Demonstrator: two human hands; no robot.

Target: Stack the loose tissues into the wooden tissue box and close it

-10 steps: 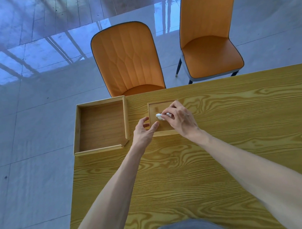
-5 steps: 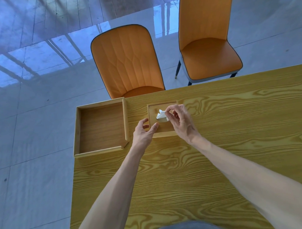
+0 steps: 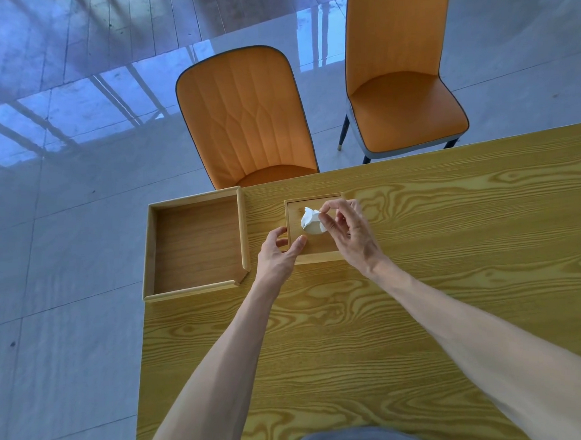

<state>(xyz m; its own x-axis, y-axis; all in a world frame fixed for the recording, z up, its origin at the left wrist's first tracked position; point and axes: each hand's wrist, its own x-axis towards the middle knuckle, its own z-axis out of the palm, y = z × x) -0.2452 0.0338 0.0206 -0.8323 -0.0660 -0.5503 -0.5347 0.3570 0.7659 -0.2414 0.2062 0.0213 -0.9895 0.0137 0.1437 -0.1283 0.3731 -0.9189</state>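
Observation:
The small wooden tissue box [image 3: 316, 255] sits on the table with its lid on. A white tissue [image 3: 309, 220] sticks up through the opening in the top. My right hand [image 3: 350, 235] pinches the tissue's upper edge between thumb and forefinger, just above the lid. My left hand [image 3: 277, 256] grips the box's near left corner, thumb on the left side and fingers on the top edge. Anything inside the box is hidden.
A shallow open wooden tray [image 3: 244, 231] with nothing in it lies left of the box, at the table's left edge. Two orange chairs [image 3: 246, 116] [image 3: 403, 84] stand beyond the yellow wood-grain table [image 3: 384, 315]. Grey tiled floor lies to the left.
The tissue has come further up out of the lid's opening as my right hand lifted and drew back slightly. My left hand has stayed on the box's corner.

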